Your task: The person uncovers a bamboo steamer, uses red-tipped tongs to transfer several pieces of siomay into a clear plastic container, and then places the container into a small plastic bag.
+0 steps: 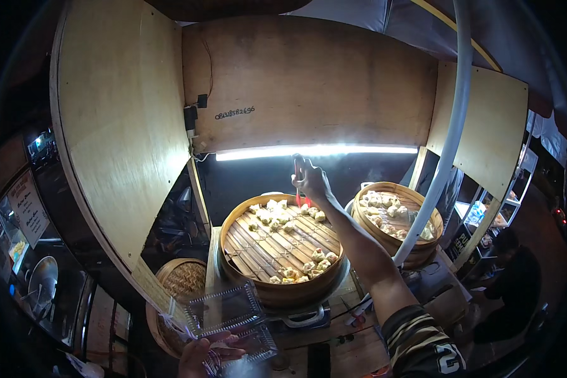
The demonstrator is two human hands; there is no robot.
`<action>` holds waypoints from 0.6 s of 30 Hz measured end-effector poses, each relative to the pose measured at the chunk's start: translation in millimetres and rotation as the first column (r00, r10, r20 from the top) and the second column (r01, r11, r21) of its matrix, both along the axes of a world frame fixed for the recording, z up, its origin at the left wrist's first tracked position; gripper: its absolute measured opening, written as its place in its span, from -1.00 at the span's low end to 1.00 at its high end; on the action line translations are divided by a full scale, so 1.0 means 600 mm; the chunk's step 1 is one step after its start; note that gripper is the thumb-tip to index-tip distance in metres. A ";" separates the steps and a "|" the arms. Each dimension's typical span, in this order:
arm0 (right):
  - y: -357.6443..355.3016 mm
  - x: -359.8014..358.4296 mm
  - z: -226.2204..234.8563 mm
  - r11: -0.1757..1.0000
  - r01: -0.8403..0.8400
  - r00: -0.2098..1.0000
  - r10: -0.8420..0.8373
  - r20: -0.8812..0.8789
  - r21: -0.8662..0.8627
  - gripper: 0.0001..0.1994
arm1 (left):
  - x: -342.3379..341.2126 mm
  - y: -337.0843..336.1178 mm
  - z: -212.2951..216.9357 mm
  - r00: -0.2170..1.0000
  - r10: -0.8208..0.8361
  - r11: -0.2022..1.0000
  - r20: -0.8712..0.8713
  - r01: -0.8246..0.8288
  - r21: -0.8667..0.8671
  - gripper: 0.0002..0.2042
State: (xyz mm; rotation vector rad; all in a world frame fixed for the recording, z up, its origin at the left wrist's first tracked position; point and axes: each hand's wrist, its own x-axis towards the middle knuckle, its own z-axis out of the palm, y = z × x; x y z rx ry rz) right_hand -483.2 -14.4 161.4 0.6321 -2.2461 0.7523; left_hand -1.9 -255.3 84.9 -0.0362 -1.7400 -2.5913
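Observation:
My right hand (313,183) is closed around red tongs (301,199), whose tips reach down among the dumplings at the far side of a large round bamboo steamer (261,249). Pale dumplings (272,215) sit in a cluster at the steamer's far edge, and more dumplings (318,264) line its near right edge. Low at the left, my left hand (198,358) holds a clear plastic clamshell box (223,312), its lid raised. I make out no food inside the box, though glare and blur obscure its lower part.
A second bamboo steamer (397,242) with dumplings stands to the right, behind a slanting white pole (450,145). Stacked woven steamer lids (181,277) are at the left. A bright tube light (315,152) runs along the back panel. Someone in dark clothes (513,283) sits at the far right.

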 end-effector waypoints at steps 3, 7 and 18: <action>0.008 -0.002 -0.002 1.000 -0.007 0.999 0.008 0.052 -0.016 -0.34 | -0.005 0.004 0.002 0.999 -0.046 0.999 -0.027 0.047 0.016 -0.49; 0.004 -0.004 -0.009 0.999 0.039 0.998 -0.040 0.051 0.033 -0.36 | -0.014 0.005 -0.002 0.999 -0.039 0.997 0.021 0.037 0.061 -0.44; 0.009 0.021 -0.004 0.984 -0.143 0.986 0.133 -0.102 -0.104 -0.40 | -0.043 0.002 -0.024 0.992 -0.107 0.964 0.065 0.088 0.250 -0.48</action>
